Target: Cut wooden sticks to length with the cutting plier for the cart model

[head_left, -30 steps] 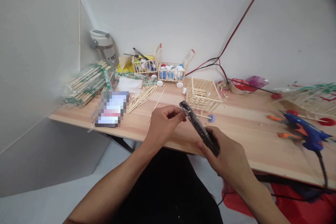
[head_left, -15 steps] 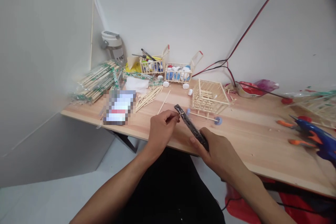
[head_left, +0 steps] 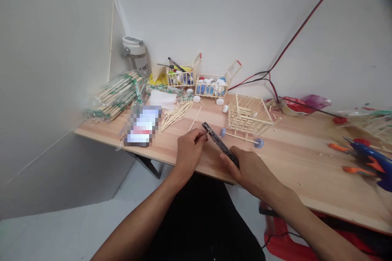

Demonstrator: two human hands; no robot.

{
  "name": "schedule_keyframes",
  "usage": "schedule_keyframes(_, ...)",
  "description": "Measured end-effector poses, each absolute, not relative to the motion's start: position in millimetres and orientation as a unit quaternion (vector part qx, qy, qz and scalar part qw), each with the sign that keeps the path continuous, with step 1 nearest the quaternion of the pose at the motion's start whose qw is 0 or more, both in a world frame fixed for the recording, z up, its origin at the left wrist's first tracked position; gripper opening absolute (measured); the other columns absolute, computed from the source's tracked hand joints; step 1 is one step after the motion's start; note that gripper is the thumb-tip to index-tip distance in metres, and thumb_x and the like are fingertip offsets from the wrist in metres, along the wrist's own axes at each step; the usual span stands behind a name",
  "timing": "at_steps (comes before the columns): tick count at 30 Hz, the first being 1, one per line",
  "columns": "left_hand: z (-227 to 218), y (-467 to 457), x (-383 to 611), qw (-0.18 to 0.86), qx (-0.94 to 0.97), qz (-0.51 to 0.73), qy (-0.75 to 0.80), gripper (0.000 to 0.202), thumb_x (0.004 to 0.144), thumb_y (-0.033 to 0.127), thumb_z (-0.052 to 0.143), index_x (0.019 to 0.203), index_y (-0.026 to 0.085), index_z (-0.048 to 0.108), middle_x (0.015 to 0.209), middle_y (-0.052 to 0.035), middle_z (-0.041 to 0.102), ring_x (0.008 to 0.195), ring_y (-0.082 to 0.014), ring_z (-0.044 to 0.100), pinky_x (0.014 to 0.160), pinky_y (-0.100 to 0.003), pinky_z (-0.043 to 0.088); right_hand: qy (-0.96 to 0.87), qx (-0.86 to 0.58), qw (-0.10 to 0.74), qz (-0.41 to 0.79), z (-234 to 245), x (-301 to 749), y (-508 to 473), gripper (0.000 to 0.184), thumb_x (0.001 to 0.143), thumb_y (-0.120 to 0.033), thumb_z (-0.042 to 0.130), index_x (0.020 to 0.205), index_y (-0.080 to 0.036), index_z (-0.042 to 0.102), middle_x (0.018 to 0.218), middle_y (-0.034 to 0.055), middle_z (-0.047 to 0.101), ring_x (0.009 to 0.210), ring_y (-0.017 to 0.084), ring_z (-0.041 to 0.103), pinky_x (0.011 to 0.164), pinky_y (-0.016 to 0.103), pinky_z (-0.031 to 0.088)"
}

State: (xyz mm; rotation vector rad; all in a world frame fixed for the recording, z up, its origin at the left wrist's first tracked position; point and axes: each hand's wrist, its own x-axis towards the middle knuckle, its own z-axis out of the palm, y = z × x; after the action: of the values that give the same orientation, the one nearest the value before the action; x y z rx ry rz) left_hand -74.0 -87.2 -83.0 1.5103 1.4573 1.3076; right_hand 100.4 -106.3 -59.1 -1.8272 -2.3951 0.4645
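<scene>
My right hand is closed around a long, dark, worn, bar-shaped tool; its exact kind is unclear. The far end of this tool points up and to the left. My left hand is pinched beside that end, fingertips touching or nearly touching it. Something small and pale shows at the fingertips, too small to name. Beyond the tool stands a cart frame of thin wooden sticks. In front of the frame lies a stick axle with a blue wheel at each end.
Loose sticks and a phone lie left of my hands, near bagged sticks. Two small stick carts holding bottle caps and pens stand by the wall. A blue glue gun and orange-handled pliers lie right.
The view has shifted slightly, so the table's things appear farther right. The dark tool and my right hand have moved a little left relative to the table; both hands keep their grip.
</scene>
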Motion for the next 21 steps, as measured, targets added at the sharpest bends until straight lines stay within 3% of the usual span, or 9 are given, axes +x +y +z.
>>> schedule_keyframes(8,-84.6,-86.6,-74.0,0.305,0.595,0.481,0.567,0.017,0.082,0.015,0.051,0.082,0.019,0.068,0.08,-0.0004,0.07,0.077,-0.0156,0.063,0.076,-0.026,0.044,-0.789,-0.592,0.041,0.16,-61.6,102.3,-103.0,0.046,0.093,-0.054,0.03,0.076,-0.018,0.053,0.068,0.0094,0.065,0.062,0.021,0.061,0.054,0.028,0.029)
schedule_keyframes(21,-86.3,-90.1,-78.1,0.28,0.61,0.491,0.556,0.017,0.089,0.019,0.045,0.085,0.02,0.062,0.079,0.0008,0.066,0.075,-0.0135,0.06,0.073,-0.024,0.042,-0.801,-0.571,0.069,0.166,-70.4,111.6,-99.6,0.048,0.093,-0.057,0.028,0.073,-0.021,0.053,0.065,0.0051,0.063,0.063,0.021,0.059,0.059,0.028,0.033)
